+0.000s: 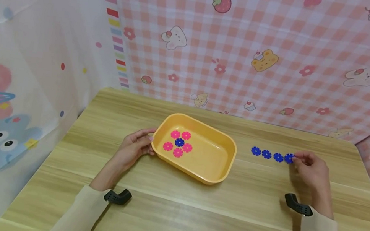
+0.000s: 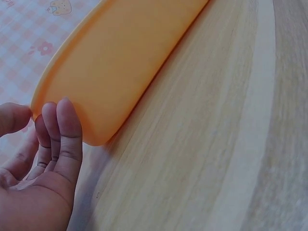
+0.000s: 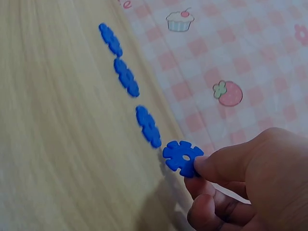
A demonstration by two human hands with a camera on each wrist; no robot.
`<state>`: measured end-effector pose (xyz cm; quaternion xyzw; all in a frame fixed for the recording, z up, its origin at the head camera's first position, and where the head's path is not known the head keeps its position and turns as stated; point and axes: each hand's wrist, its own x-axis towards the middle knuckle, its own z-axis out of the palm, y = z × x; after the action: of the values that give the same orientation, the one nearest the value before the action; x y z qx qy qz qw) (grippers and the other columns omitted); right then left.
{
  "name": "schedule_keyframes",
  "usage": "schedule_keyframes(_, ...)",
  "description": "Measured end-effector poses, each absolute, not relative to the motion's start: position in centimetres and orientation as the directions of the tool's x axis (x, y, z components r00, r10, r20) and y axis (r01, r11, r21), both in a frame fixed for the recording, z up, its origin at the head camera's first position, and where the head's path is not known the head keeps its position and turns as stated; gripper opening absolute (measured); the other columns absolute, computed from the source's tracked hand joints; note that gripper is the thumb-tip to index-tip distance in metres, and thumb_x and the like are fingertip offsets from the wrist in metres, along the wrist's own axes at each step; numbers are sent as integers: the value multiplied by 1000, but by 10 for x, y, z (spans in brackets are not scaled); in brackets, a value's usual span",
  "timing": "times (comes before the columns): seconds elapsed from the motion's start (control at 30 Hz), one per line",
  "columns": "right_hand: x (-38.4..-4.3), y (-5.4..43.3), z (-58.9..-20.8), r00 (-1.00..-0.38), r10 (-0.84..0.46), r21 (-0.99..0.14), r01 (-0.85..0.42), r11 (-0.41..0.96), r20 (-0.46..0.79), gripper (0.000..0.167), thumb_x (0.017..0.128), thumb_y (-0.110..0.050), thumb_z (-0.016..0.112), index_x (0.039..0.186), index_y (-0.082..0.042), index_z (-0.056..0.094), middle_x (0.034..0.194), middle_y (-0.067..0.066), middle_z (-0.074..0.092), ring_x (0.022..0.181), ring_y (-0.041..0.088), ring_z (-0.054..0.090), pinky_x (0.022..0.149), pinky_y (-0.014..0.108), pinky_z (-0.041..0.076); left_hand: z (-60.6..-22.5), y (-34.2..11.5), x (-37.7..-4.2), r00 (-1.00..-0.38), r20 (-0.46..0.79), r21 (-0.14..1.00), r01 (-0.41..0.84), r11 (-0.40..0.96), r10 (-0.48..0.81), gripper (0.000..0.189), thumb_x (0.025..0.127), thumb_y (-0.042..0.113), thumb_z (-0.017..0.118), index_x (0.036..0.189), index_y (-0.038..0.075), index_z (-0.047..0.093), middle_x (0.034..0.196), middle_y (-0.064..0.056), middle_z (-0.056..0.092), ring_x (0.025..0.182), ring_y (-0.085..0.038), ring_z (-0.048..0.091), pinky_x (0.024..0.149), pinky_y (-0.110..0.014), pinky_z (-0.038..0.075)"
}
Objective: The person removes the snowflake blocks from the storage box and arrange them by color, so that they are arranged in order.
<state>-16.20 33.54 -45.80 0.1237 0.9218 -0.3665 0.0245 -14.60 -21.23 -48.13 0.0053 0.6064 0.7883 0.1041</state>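
My left hand (image 1: 138, 144) holds the left end of an orange-yellow plastic tray (image 1: 210, 178), thumb at the rim and other fingers along the outside wall. Inside the tray, five-petal fashion, pink notched discs (image 1: 178, 153) surround one blue notched disc (image 1: 179, 142). Over on the right, my right hand (image 1: 313, 171) pinches a blue snowflake disc (image 3: 180, 156) between thumb and fingers; the right wrist view shows it tilted up, its notches and centre hole visible. Three more blue snowflake discs (image 3: 126, 78) lie in a row on the table to its left.
The wooden table (image 1: 172, 222) backs onto a pink checked cloth (image 1: 244, 30). A white printed cloth (image 1: 25, 34) hangs along the left side. Black wrist mounts (image 1: 118, 196) stick out from both sleeves.
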Motion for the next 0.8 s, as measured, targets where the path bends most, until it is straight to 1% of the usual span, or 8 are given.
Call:
schedule_keyframes(0.17,-162,341,-462,-968,206,-633,249,733,-143,42,106,-35,52,129,-1,60,113,15,61,93,22,52,61,19,47,-480,-211,-146,-979,-114,956,-154,-251,168,46,105,8,56,147,-6,46,84,-1,66,73,-12,64,70,-25,63)
schedule_keyframes(0.27,-163,342,-464,-970,203,-616,243,749,-135,40,106,-33,52,127,0,60,116,19,61,96,26,53,64,21,45,-480,-211,-146,-979,-117,954,-157,-255,167,45,104,8,56,146,-7,46,83,-1,67,72,-12,64,70,-25,63)
schedule_keyframes(0.43,-166,339,-464,-971,207,-597,239,766,-123,35,105,-28,53,122,2,61,110,19,62,93,27,54,67,24,42,-479,-211,-144,-978,-128,953,-167,-254,164,45,105,7,56,146,-6,46,83,-1,67,72,-12,64,70,-25,63)
schedule_keyframes(0.57,-167,337,-463,-968,215,-602,249,759,-128,32,104,-24,53,121,2,59,108,16,61,93,26,53,70,26,41,-478,-211,-144,-980,-117,953,-157,-259,163,46,105,7,55,147,-7,45,82,1,66,72,-12,64,70,-25,62)
schedule_keyframes(0.67,-167,336,-463,-963,229,-612,266,745,-140,36,104,-28,53,123,2,57,110,17,59,96,27,53,72,28,41,-479,-212,-145,-980,-114,952,-156,-263,166,46,105,8,55,147,-7,45,83,0,67,73,-12,64,70,-25,62)
schedule_keyframes(0.8,-164,337,-461,-956,237,-634,293,716,-175,52,105,-44,49,128,2,53,117,20,56,100,30,53,72,29,42,-479,-213,-145,-979,-121,952,-162,-260,167,45,105,8,56,146,-6,47,84,-1,67,73,-12,64,70,-24,62)
